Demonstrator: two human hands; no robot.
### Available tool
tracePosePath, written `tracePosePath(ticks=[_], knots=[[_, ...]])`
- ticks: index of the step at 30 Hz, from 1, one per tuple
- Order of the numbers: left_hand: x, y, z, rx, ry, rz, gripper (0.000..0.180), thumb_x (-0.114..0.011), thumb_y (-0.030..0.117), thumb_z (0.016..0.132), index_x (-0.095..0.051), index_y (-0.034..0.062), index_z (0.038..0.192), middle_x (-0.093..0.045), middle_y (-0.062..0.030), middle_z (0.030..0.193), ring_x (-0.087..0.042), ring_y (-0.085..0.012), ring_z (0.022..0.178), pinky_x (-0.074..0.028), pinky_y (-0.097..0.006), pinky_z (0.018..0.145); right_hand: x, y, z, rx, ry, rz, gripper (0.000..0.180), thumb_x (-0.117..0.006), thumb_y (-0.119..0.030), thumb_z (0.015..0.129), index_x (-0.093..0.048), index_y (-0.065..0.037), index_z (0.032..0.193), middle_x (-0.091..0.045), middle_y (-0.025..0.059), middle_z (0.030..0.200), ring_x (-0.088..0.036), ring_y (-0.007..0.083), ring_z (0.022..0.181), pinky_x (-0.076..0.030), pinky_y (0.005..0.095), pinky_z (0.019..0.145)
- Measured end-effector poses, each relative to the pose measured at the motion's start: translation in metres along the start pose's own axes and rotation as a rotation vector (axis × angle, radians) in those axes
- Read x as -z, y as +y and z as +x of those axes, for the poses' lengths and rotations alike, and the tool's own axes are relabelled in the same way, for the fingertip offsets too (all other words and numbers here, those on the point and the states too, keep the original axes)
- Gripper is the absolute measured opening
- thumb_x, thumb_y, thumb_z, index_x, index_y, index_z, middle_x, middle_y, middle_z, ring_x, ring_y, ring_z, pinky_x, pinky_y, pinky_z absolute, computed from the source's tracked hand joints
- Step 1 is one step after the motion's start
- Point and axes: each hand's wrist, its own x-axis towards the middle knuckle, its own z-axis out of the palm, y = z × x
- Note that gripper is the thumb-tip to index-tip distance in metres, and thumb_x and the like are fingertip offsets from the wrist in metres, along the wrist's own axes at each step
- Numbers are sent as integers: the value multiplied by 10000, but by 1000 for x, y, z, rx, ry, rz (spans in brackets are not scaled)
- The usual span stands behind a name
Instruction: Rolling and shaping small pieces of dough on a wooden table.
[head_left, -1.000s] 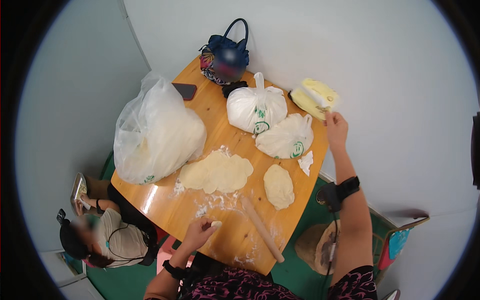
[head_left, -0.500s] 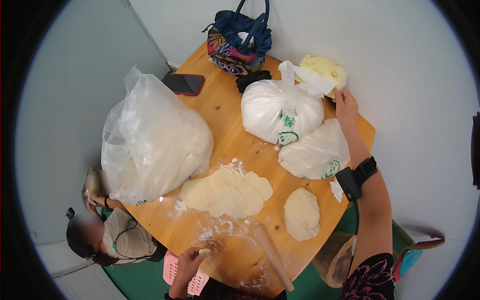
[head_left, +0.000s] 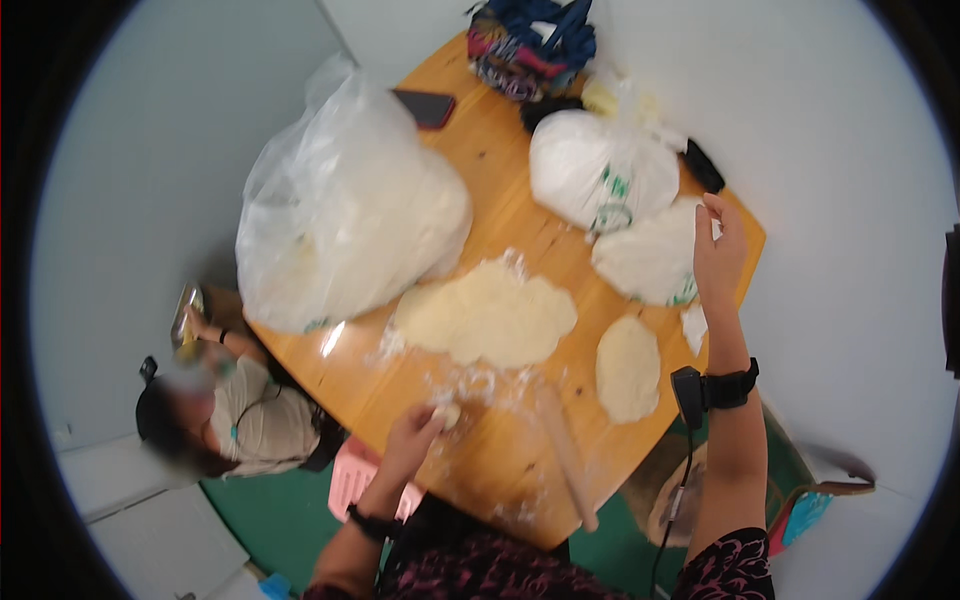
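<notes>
Wooden table (head_left: 500, 190), green-printed bags (head_left: 602, 168), left hand (head_left: 410, 440) — holding dough (head_left: 452, 414)

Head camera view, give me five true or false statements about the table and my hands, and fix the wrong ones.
1. The left hand holds a small piece of dough. True.
2. The rolling pin is in the right hand. False: the rolling pin lies on the wooden table, with neither hand on it.
3. The oval lump of dough lies to the right of the flat, wavy-edged dough. True.
4. The right hand grips the handbag. False: its fingers are at the nearer white bag; whether they grip it is unclear.
5. A phone lies beyond the flat dough. True.
</notes>
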Motion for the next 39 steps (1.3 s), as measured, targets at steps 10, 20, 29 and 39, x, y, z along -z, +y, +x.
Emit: tracePosePath(ticks=[10, 20, 29, 39], knots=[[-44, 21, 5, 165, -251, -106, 172, -557, 120, 834, -590, -3, 949, -601, -25, 805, -549, -87, 709, -455, -211, 637, 42, -69, -266, -450, -721, 516, 202, -563, -143, 829, -584, 18, 948, -605, 75, 828, -579, 144, 724, -459, 257, 656], [-57, -8, -25, 37, -519, 141, 202, -568, 99, 829, -558, -8, 1000, -599, -66, 907, -577, -121, 776, -486, -242, 684, 47, -119, -325, -749, -568, 709, 223, -542, -193, 861, -611, 18, 884, -591, 14, 773, -531, 81, 731, -417, 205, 649], [-52, -2, -41, 90, -449, 63, 288, -585, 63, 810, -506, -14, 1075, -598, -98, 915, -595, -132, 734, -499, -249, 664, 55, -139, -342, -831, -333, 912, 261, -537, -164, 859, -597, 27, 1026, -623, 45, 855, -550, 85, 774, -428, 210, 701], [-50, 3, -49, 170, -615, 59, 255, -571, 142, 834, -547, 9, 1050, -609, -92, 938, -608, -157, 797, -500, -272, 711, 57, -123, -354, -588, -475, 719, 226, -542, -119, 840, -604, 13, 1013, -631, 49, 872, -565, 94, 787, -447, 227, 704]])
